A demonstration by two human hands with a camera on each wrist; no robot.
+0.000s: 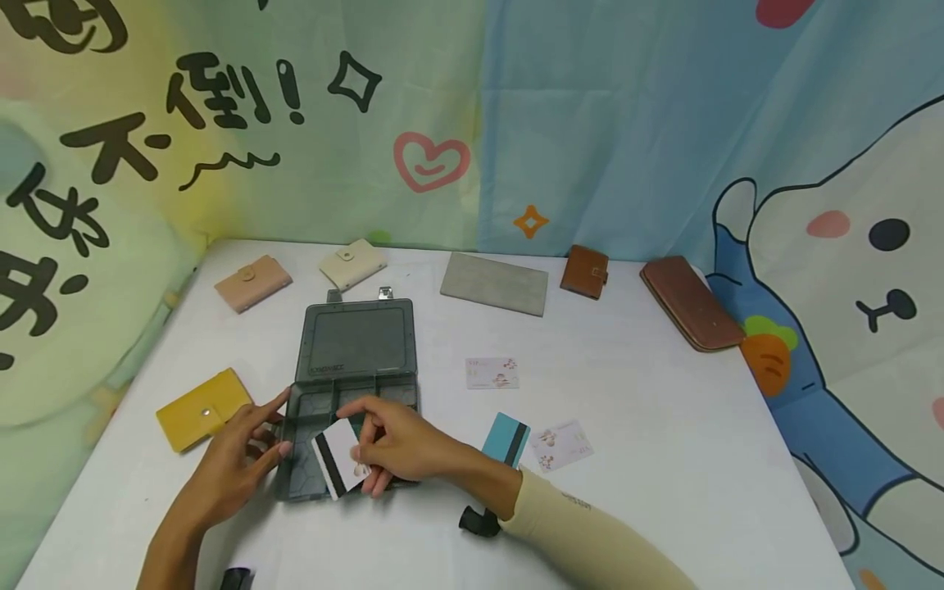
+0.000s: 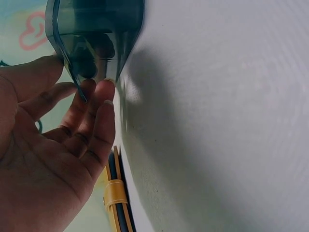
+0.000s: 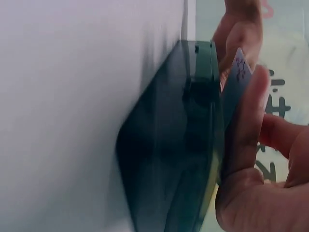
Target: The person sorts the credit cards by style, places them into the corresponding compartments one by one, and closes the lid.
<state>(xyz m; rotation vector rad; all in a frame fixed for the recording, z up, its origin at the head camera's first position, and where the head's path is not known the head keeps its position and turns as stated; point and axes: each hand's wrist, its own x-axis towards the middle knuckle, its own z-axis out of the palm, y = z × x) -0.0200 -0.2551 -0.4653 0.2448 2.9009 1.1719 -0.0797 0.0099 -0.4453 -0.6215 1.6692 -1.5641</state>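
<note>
My right hand (image 1: 406,442) pinches a white card (image 1: 341,451) with a black stripe between thumb and fingers. The card is tilted over the front part of a dark see-through plastic box (image 1: 301,475), whose lid (image 1: 359,338) lies folded back. In the right wrist view, a printed corner of the card (image 3: 240,72) shows beside the box's rim. My left hand (image 1: 236,459) holds the box by its left edge, thumb and index finger at the rim. The left wrist view shows its other fingertips (image 2: 107,89) curled against the box's outer wall. My right hand covers part of the compartments.
Left of the box lies a yellow wallet (image 1: 202,410). Pink (image 1: 253,283), cream (image 1: 352,263), grey (image 1: 494,283) and brown wallets (image 1: 585,272) line the back, with a long dark brown one (image 1: 692,303) at right. A blue card (image 1: 506,438) and two pale cards (image 1: 492,373) lie right of the box.
</note>
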